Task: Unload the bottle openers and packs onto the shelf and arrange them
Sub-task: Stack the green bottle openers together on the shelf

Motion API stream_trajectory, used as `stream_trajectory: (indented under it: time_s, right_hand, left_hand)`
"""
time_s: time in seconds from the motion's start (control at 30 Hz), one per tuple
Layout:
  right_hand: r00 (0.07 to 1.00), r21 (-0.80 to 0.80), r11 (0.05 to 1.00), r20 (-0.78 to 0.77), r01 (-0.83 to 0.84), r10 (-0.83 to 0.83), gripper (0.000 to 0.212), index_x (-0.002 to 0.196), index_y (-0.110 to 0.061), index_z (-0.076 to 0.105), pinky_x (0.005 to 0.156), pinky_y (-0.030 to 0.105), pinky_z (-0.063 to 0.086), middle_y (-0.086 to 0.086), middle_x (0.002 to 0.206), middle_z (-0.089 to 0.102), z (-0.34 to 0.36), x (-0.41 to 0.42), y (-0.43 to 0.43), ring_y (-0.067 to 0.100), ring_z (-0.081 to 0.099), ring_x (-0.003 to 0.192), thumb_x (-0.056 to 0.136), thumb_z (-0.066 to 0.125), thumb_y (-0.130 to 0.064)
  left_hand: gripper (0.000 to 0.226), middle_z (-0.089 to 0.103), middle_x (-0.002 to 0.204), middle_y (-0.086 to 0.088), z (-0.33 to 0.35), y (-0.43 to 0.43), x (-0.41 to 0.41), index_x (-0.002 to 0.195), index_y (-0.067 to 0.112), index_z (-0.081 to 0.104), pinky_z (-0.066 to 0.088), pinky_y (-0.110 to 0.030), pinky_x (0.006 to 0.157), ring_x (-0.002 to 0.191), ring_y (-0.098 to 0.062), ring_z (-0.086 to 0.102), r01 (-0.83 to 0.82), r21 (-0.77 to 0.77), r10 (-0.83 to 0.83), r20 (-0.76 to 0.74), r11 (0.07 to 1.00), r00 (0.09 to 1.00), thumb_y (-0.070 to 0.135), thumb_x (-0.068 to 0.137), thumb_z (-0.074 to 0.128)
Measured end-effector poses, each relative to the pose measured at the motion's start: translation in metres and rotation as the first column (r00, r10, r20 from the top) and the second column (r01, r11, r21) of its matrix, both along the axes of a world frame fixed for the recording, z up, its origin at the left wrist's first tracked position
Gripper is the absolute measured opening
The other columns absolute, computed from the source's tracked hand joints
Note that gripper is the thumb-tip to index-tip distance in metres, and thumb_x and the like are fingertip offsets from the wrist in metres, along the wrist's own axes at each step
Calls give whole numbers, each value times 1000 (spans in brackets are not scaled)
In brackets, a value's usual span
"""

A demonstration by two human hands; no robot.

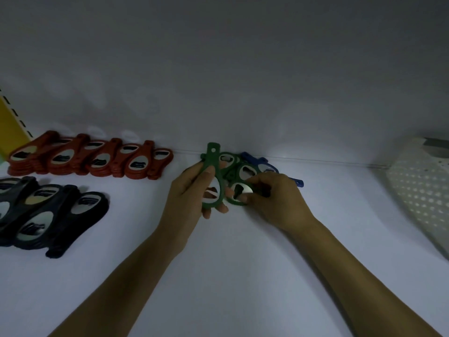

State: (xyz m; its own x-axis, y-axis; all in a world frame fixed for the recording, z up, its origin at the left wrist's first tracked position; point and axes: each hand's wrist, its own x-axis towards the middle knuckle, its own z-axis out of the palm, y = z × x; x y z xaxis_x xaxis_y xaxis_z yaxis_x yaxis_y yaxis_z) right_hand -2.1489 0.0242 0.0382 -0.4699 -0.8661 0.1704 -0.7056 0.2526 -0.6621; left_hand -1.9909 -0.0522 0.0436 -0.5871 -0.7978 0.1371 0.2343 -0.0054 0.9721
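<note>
Head view, only angle available.

- Left hand (pixel 192 190) grips a green bottle opener (pixel 211 154), thumb across the front of the shank and fingers curled behind the ring end. Long axis runs near-to-far: the handle with its hang hole points away at the back wall (pixel 218 69), and the ring head points back toward the person. It is held up off the shelf (pixel 243 263).
- Right hand (pixel 274 198) pinches a second green opener (pixel 233 201) at its ring head, fingertips curled on the metal insert. Its handle is hidden, so I cannot tell its axis. It sits just beside the first one's ring.
- Behind both hands, a loose heap of green openers (pixel 237 170) lies against the back wall, with blue openers (pixel 249 157) mixed in on its right side, pointing various ways.
- Left rear: a row of red openers (pixel 90 158), overlapping, handles angled up-right toward the wall.
- Left front: dark openers (pixel 48 210) in a similar overlapped row.
- Far right: white perforated basket (pixel 418 186) on the shelf.
- Yellow slotted upright (pixel 9 127) at the left edge.
</note>
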Motion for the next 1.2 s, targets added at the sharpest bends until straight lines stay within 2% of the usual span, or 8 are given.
stream_trajectory:
  time_s: [0.23, 0.43, 0.53, 0.63, 0.73, 0.87, 0.97, 1.2]
  right_hand:
    - [997, -325, 943, 26, 71, -66, 20, 94, -15, 77, 83, 18, 42, -6, 93, 51, 5, -2, 3, 11, 50, 94, 75, 78, -9]
    - [995, -546, 834, 0, 81, -97, 14, 91, -24, 73, 62, 18, 41, -12, 68, 62, 8, -1, 7, 8, 52, 65, 81, 75, -14]
    - [983, -588, 809, -152, -9, -100, 10, 90, -13, 73, 75, 11, 43, -9, 81, 67, 3, 12, 7, -2, 56, 74, 81, 73, -10]
    - [949, -515, 828, -310, -221, 61, 19, 98, -7, 74, 85, 32, 50, 2, 93, 73, -4, 22, 2, 10, 63, 88, 81, 65, -6]
    - [885, -402, 816, -388, -415, 258, 23, 100, -6, 74, 89, 30, 51, 7, 102, 73, -8, 29, -4, 18, 65, 94, 85, 57, -1]
    - [947, -381, 890, -285, -252, 146, 33, 109, -6, 70, 98, 22, 42, 7, 110, 70, -7, 19, -4, 20, 61, 105, 83, 50, -1]
    - [899, -29, 991, -424, -134, 110, 43, 131, -12, 56, 112, 33, 29, 2, 136, 55, -10, 3, -5, 20, 47, 129, 89, 57, -15]
    - [787, 1, 999, -616, -32, 26, 12, 92, -26, 75, 82, 26, 24, -4, 90, 69, -5, 0, -1, 21, 62, 87, 89, 65, -21]
  left_hand:
    - [23, 73, 74, -1, 0, -5, -4, 95, 20, 60, 43, -17, 40, 52, -15, 66, -13, 116, 13, 0, 993, 1000, 37, 91, 44]
    - [26, 73, 72, 3, -2, -7, -5, 95, 22, 59, 45, -16, 42, 52, -13, 66, -25, 139, 19, 45, 990, 999, 38, 96, 38]
    - [37, 73, 71, 4, -2, -7, -7, 95, 25, 60, 46, -15, 42, 53, -11, 66, -11, 144, 0, 77, 990, 997, 53, 83, 39]
    - [41, 73, 76, 9, -3, -4, -6, 94, 29, 63, 49, -16, 47, 62, -5, 67, 16, 54, -21, 80, 998, 997, 58, 74, 43]
    - [20, 72, 84, 7, -4, -2, -3, 104, 21, 63, 50, -15, 54, 69, -4, 67, -1, -23, 3, 74, 1000, 997, 30, 87, 56]
    - [21, 71, 90, -1, -3, -4, -2, 114, 13, 58, 48, -16, 47, 61, -10, 68, -24, -3, 24, 124, 1000, 992, 14, 95, 50]
    - [14, 72, 75, 5, -3, -3, -3, 103, 20, 61, 45, -16, 42, 55, -14, 67, -21, -47, 28, 142, 999, 989, 19, 95, 50]
    - [12, 68, 65, 8, -8, -6, -5, 94, 19, 57, 39, -16, 39, 43, -8, 54, -72, -75, 81, 134, 995, 988, 19, 98, 46]
